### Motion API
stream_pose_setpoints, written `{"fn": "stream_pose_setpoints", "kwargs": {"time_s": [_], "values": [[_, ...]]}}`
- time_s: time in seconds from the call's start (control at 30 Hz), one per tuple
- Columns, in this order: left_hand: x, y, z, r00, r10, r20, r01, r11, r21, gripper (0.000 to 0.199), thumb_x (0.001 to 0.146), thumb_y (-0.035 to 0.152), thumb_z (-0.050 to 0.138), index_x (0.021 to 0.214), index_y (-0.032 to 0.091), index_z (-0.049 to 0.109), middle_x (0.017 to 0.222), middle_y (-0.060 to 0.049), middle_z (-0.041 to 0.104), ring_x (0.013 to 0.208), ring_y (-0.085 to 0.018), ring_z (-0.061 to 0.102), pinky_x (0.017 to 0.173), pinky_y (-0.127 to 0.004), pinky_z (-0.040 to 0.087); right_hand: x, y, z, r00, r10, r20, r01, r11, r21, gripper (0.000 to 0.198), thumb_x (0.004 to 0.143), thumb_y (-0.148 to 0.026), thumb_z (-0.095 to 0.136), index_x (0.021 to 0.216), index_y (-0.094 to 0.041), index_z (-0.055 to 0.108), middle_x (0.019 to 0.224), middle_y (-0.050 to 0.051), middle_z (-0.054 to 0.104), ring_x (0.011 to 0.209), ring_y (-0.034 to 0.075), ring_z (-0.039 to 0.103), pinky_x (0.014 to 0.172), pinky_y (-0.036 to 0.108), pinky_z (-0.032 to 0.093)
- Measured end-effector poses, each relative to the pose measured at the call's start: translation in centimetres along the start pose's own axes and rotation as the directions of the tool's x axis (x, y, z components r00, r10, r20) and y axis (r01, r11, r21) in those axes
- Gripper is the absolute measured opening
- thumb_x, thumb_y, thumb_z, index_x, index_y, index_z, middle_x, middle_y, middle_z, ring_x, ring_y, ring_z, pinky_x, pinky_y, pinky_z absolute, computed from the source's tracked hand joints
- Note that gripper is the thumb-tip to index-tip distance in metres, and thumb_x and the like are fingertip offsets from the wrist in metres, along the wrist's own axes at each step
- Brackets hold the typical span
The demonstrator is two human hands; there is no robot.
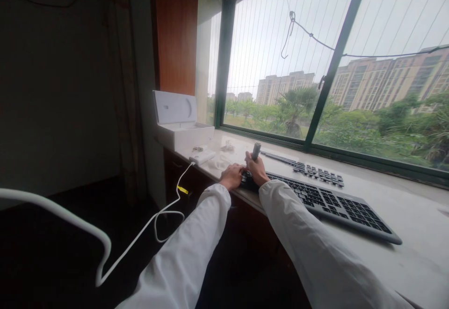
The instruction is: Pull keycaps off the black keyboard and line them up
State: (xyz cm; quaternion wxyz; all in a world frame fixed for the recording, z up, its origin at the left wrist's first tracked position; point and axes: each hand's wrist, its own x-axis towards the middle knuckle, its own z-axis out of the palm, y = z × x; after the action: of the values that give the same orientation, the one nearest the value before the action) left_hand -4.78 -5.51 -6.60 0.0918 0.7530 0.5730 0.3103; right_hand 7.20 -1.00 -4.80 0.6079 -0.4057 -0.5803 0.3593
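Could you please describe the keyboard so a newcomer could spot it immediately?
Below the large window runs a pale counter. On it lies the long keyboard. Unlike the loose dark keycaps nearer the window, it is one piece with a grey frame.

keyboard: matt plastic. countertop: smooth, faintly glossy. box: matt card. sleeves: soft cloth. panel: smooth wood.

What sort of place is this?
Probably a work corner in someone's home: there's a wide glass window with dark green frames, a pale, stone-like counter below it, and a long, dark grey keyboard.
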Motion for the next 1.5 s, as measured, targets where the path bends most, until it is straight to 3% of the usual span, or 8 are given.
{"fn": "stream_pose_setpoints", "kwargs": {"time_s": [0.2,0.7,1.0,1.5], "values": [[-0.1,0.1,-0.2,1.000,-0.001,0.010,0.001,1.000,-0.014,0.036,0.097,0.031,0.036,0.118,0.030,0.066,0.128,-0.002,0.060,0.120,-0.023,0.052,0.103,-0.039,0.040,-0.1,0.2,-0.1,0.997,-0.076,0.021,0.078,0.993,-0.092,0.047,0.077,-0.065,0.057,0.065,-0.020,0.054,0.055,0.000,0.050,0.052,0.013,0.044,0.049,0.027,0.038],[-0.2,0.5,-0.5,1.000,-0.016,0.024,0.016,1.000,-0.013,0.035,0.095,0.044,0.042,0.116,0.033,0.067,0.130,0.000,0.060,0.119,-0.024,0.055,0.097,-0.036,0.045,-0.8,-0.9,-0.4,0.992,-0.121,0.045,0.128,0.972,-0.197,0.058,0.074,-0.076,0.051,0.062,-0.020,0.056,0.052,0.001,0.051,0.052,0.016,0.047,0.055,0.030,0.037],[0.2,1.0,-0.7,0.987,-0.151,0.048,0.154,0.984,-0.086,0.030,0.086,0.049,0.056,0.109,0.036,0.071,0.129,0.003,0.062,0.116,-0.023,0.058,0.095,-0.033,0.045,-1.0,-1.2,-0.2,0.995,-0.102,0.008,0.101,0.979,-0.176,0.056,0.074,-0.074,0.052,0.060,-0.020,0.054,0.053,0.001,0.051,0.052,0.016,0.046,0.055,0.030,0.037],[0.4,0.5,-0.7,0.993,-0.108,0.057,0.112,0.990,-0.083,0.038,0.085,0.052,0.057,0.115,0.032,0.069,0.130,0.000,0.062,0.116,-0.023,0.058,0.097,-0.034,0.045,-1.2,-1.3,-0.1,0.992,-0.128,0.022,0.130,0.978,-0.166,0.054,0.076,-0.072,0.053,0.060,-0.020,0.055,0.056,0.002,0.053,0.055,0.016,0.048,0.056,0.030,0.037]]}}
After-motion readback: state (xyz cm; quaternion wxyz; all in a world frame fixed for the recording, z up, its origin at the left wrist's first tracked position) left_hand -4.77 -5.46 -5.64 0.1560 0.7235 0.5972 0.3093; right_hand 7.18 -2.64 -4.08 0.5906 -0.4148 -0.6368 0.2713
